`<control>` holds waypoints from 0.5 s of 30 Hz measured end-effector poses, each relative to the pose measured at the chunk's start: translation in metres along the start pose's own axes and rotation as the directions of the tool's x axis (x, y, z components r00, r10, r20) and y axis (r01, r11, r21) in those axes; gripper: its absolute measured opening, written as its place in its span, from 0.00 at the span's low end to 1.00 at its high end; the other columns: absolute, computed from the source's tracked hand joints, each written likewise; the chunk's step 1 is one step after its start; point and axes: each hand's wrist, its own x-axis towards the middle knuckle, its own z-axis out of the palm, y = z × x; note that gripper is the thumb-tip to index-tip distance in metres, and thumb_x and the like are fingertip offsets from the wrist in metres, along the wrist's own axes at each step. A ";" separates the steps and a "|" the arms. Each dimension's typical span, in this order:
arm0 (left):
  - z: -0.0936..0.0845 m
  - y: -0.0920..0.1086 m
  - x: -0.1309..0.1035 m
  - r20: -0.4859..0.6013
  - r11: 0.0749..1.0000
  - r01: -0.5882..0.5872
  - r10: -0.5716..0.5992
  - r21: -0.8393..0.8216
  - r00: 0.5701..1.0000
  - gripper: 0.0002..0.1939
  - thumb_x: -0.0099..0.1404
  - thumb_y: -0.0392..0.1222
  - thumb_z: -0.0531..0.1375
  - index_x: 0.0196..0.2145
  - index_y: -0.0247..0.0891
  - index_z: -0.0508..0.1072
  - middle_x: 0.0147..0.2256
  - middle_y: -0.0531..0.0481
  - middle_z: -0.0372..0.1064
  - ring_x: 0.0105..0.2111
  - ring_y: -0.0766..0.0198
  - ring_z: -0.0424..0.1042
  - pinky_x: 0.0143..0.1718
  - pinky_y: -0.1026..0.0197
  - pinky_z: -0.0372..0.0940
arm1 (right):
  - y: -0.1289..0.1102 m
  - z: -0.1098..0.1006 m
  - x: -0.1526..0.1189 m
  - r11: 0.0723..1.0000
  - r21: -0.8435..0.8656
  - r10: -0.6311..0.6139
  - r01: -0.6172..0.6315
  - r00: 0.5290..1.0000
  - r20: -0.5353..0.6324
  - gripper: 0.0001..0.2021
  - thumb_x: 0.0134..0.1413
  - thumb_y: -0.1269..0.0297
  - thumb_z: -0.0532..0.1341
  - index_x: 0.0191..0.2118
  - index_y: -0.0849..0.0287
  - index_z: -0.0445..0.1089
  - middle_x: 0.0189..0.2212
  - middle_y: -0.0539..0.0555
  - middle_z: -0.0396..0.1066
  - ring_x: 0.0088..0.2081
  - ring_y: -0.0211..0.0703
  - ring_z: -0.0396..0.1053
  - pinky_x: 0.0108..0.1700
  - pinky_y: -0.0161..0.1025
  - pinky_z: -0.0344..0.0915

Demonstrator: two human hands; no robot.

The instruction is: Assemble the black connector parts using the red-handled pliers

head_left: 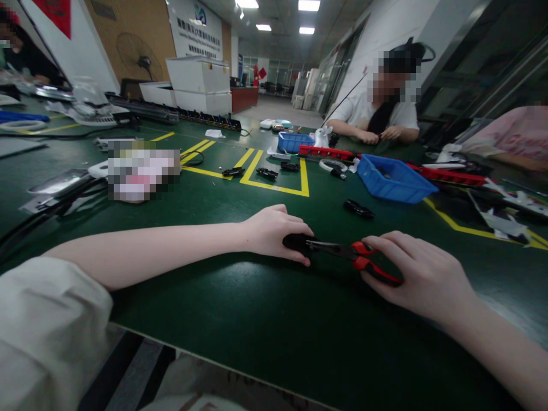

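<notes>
Low over the green table (257, 319), my left hand (274, 231) is closed around a small black part (295, 242), probably plastic, whose exact kind I cannot make out. My right hand (422, 271) grips the red handles of a pair of long-nose pliers (362, 257). The plier jaws point left and meet the right end of the black part; whether they pinch it is too small to tell. Another black piece (358, 209) lies beyond the pliers. Several similar black pieces, one of them a clip-like part (268, 173), lie near the yellow tape marks (278, 189).
A blue bin (396, 182) stands at right, with a smaller blue tray (295, 141) behind it. Red strips (327, 153) run past them. Black cables (55, 200) and a blurred-out item (143, 171) lie at left. Across the table sits a person (377, 114).
</notes>
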 end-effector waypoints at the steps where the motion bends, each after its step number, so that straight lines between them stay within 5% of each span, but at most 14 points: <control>1: 0.000 0.000 0.000 0.010 1.000 0.014 -0.014 -0.002 1.000 0.25 0.61 0.61 0.67 0.45 0.38 0.76 0.37 0.49 0.79 0.34 0.62 0.76 0.42 0.59 0.58 | 0.000 0.000 0.000 1.000 0.005 0.003 -0.003 1.000 0.000 0.15 0.57 0.58 0.61 0.49 0.56 0.72 0.39 0.62 0.76 0.33 0.55 0.74 0.32 0.49 0.70; 8: -0.002 0.000 0.001 0.118 0.995 0.091 -0.086 -0.039 0.989 0.28 0.60 0.67 0.65 0.41 0.38 0.73 0.27 0.53 0.72 0.26 0.64 0.71 0.26 0.66 0.53 | 0.000 0.005 -0.001 0.999 0.032 -0.008 0.008 1.000 -0.008 0.15 0.55 0.59 0.62 0.47 0.58 0.73 0.38 0.62 0.76 0.32 0.54 0.74 0.32 0.48 0.69; 15: -0.004 -0.003 0.002 0.159 0.988 0.070 -0.048 -0.134 0.986 0.25 0.62 0.63 0.65 0.41 0.37 0.72 0.26 0.54 0.70 0.25 0.66 0.69 0.25 0.67 0.54 | 0.001 0.006 -0.003 0.998 -0.032 -0.064 0.063 0.997 -0.036 0.15 0.56 0.60 0.62 0.48 0.60 0.70 0.39 0.63 0.75 0.32 0.53 0.73 0.31 0.47 0.69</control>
